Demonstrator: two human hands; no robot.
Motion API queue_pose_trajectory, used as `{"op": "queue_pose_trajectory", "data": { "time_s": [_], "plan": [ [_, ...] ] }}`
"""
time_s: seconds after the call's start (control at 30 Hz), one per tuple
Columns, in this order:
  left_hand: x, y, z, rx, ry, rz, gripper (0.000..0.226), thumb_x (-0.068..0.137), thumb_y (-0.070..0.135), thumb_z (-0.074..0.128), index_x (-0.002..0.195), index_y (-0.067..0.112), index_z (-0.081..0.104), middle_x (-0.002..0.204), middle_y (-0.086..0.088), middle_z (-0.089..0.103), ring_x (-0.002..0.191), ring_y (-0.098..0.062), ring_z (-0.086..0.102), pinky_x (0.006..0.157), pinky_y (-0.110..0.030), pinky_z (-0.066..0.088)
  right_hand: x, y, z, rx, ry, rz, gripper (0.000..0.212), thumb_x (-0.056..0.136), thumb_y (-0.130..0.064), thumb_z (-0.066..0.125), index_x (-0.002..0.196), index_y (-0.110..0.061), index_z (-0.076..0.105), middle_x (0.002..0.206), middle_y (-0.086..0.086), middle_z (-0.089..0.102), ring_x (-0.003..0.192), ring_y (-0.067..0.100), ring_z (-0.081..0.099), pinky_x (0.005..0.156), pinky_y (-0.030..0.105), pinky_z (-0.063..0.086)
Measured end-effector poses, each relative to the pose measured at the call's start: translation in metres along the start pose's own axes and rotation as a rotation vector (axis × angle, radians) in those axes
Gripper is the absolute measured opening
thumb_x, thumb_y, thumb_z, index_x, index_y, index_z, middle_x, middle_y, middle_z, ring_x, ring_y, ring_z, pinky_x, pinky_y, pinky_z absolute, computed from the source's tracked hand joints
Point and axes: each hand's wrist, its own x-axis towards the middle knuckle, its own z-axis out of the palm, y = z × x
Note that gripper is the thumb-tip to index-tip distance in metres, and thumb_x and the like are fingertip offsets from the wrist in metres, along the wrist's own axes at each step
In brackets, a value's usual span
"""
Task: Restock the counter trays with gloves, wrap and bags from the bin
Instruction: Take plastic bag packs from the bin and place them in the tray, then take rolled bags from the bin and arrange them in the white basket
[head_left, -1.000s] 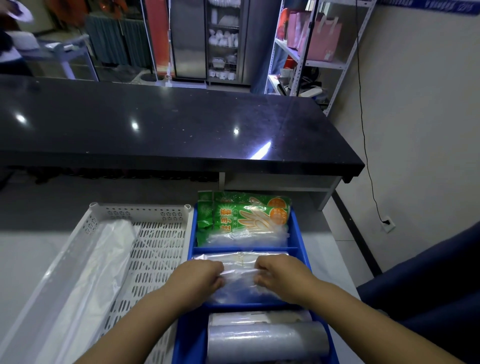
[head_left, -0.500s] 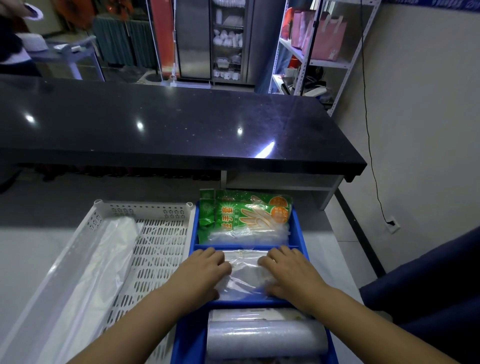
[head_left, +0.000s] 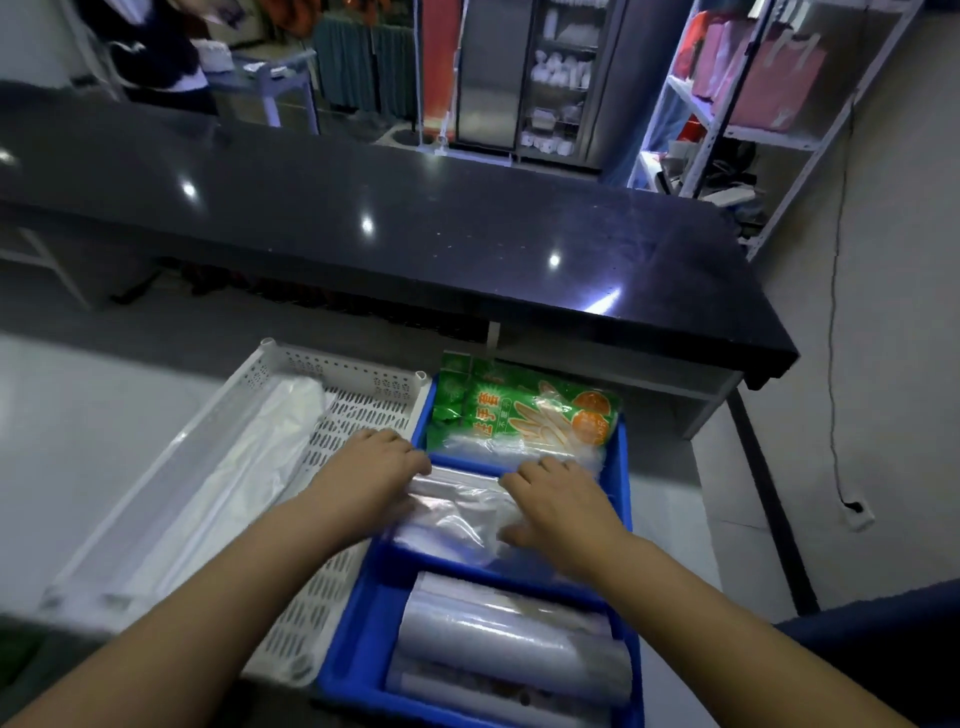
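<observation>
A blue divided tray (head_left: 358, 644) sits on the white counter. Its far compartment holds green glove packets (head_left: 519, 415). The middle compartment holds clear plastic bags (head_left: 457, 514). My left hand (head_left: 374, 467) lies flat on the left side of these bags and my right hand (head_left: 561, 504) lies flat on the right side, both with fingers spread and pressing down. The near compartment holds rolls of wrap (head_left: 509, 639). A white perforated bin (head_left: 332, 447) stands to the left of the blue tray, with white plastic bags (head_left: 228, 478) lying inside it.
A black countertop (head_left: 415, 218) runs across behind the trays. A metal shelf rack with pink bags (head_left: 753, 73) stands at the back right. A cable and wall socket (head_left: 857, 512) are at the right. A person stands at the far left behind the counter.
My hands went from pinching the clear bags at the middle to lying flat and spread apart on them. The camera has moved closer and tilted.
</observation>
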Motion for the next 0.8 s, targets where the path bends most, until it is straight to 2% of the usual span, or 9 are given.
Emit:
{"op": "queue_pose_trajectory", "data": {
  "time_s": [0.2, 0.33, 0.43, 0.53, 0.63, 0.8],
  "plan": [
    [-0.075, -0.022, -0.018, -0.112, 0.079, -0.335, 0.033, 0.085, 0.040, 0.056, 0.117, 0.030, 0.056, 0.118, 0.008, 0.063, 0.110, -0.015, 0.053, 0.094, -0.030, 0.035, 0.044, -0.050, -0.025, 0.000, 0.132, -0.251, 0.028, 0.087, -0.037, 0.051, 0.105, -0.015, 0.057, 0.102, 0.008, 0.062, 0.095, 0.030, 0.054, 0.075, 0.037, 0.039],
    [-0.140, -0.040, -0.019, -0.121, 0.066, -0.506, 0.036, 0.088, 0.044, 0.052, 0.121, 0.030, 0.053, 0.118, 0.009, 0.062, 0.112, -0.015, 0.051, 0.096, -0.030, 0.032, 0.066, -0.100, -0.040, 0.027, 0.183, -0.383, 0.029, 0.088, -0.036, 0.046, 0.104, -0.016, 0.060, 0.098, 0.006, 0.064, 0.092, 0.029, 0.057, 0.072, 0.037, 0.043],
    [-0.194, -0.055, -0.014, -0.149, 0.098, -0.635, 0.036, 0.087, 0.043, 0.052, 0.120, 0.029, 0.055, 0.115, 0.007, 0.063, 0.111, -0.016, 0.052, 0.094, -0.031, 0.037, 0.074, -0.147, -0.045, 0.033, 0.198, -0.483, 0.027, 0.086, -0.035, 0.049, 0.098, -0.015, 0.063, 0.091, 0.007, 0.066, 0.086, 0.030, 0.059, 0.069, 0.037, 0.045],
    [-0.251, -0.074, -0.006, -0.220, 0.182, -0.774, 0.031, 0.085, 0.037, 0.054, 0.114, 0.028, 0.060, 0.108, 0.005, 0.066, 0.103, -0.018, 0.057, 0.087, -0.033, 0.045, 0.081, -0.200, -0.046, 0.011, 0.209, -0.550, 0.026, 0.088, -0.036, 0.045, 0.096, -0.018, 0.062, 0.089, 0.003, 0.065, 0.086, 0.027, 0.059, 0.068, 0.034, 0.044],
    [-0.313, -0.098, 0.009, -0.275, 0.219, -0.858, 0.028, 0.083, 0.041, 0.057, 0.108, 0.030, 0.061, 0.103, 0.005, 0.066, 0.099, -0.018, 0.058, 0.082, -0.033, 0.048, 0.092, -0.260, -0.044, -0.008, 0.211, -0.576, 0.026, 0.090, -0.037, 0.041, 0.095, -0.020, 0.060, 0.087, -0.002, 0.064, 0.085, 0.022, 0.057, 0.066, 0.032, 0.045],
    [-0.441, -0.154, 0.038, -0.309, 0.198, -1.003, 0.025, 0.081, 0.041, 0.057, 0.103, 0.029, 0.063, 0.102, 0.005, 0.067, 0.099, -0.019, 0.058, 0.080, -0.036, 0.049, 0.104, -0.383, -0.037, 0.108, 0.162, -0.597, 0.020, 0.087, -0.036, 0.052, 0.096, -0.023, 0.065, 0.087, -0.003, 0.068, 0.082, 0.021, 0.060, 0.063, 0.030, 0.047]
  ]
}}
